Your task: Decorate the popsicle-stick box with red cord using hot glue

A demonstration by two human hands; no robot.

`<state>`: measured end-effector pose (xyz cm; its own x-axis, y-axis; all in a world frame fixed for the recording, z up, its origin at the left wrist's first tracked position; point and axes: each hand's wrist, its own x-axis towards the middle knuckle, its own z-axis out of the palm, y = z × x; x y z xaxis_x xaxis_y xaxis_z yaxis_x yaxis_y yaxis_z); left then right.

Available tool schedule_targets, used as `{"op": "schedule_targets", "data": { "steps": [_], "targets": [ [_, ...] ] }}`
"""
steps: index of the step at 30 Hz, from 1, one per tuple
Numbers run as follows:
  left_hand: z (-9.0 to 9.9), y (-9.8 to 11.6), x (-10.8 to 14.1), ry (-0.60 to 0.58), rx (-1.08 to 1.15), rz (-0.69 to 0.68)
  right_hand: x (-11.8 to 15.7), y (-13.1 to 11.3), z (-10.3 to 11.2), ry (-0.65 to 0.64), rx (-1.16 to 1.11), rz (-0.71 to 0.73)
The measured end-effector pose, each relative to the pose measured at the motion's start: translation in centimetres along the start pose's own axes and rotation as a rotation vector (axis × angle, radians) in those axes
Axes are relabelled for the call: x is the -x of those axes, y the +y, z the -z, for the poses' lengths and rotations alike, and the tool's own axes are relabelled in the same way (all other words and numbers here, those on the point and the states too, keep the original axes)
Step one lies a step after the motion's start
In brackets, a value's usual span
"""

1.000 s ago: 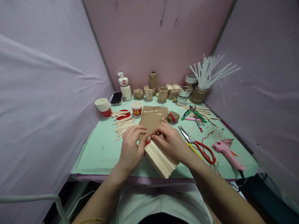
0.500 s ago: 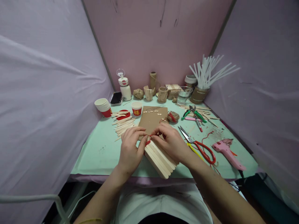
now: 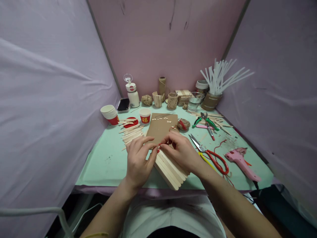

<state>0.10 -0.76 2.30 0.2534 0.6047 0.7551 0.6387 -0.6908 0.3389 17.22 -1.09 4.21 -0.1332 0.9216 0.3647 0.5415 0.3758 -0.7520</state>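
Our left hand (image 3: 139, 159) and right hand (image 3: 181, 150) pinch red cord (image 3: 158, 149), craft sticks (image 3: 170, 169) beneath them. Uneven tugging could loosen the cord.

2 hands (image 3: 138, 158) (image 3: 179, 148) nearly touch, fingertips (image 3: 163, 147) pinched, forearms (image 3: 117, 203) (image 3: 228, 193) angled inward.

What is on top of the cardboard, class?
Small pale pieces lie on the cardboard, mostly toward its far edge. The left hand and right hand cover parts of its near end; anything there is hidden.
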Motion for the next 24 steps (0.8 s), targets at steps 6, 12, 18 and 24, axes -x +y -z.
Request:
{"op": "schedule_targets", "data": {
  "steps": [6, 12, 18, 24],
  "targets": [
    [0.14, -0.16, -0.76, -0.105, 0.227, 0.216, 0.08, -0.19, 0.10, -0.004, 0.002, -0.007],
    [-0.12, -0.22, -0.99, -0.178, 0.288, 0.297, 0.00, -0.22, 0.12, 0.004, -0.012, -0.008],
    [-0.25, -0.22, -0.81, -0.164, 0.288, 0.267, 0.03, -0.12, 0.46, -0.026, -0.040, 0.015],
    [-0.26, -0.13, -0.92, -0.129, 0.215, 0.161, -0.26, -0.31, 0.76, -0.028, -0.028, 0.033]
  ]
}}
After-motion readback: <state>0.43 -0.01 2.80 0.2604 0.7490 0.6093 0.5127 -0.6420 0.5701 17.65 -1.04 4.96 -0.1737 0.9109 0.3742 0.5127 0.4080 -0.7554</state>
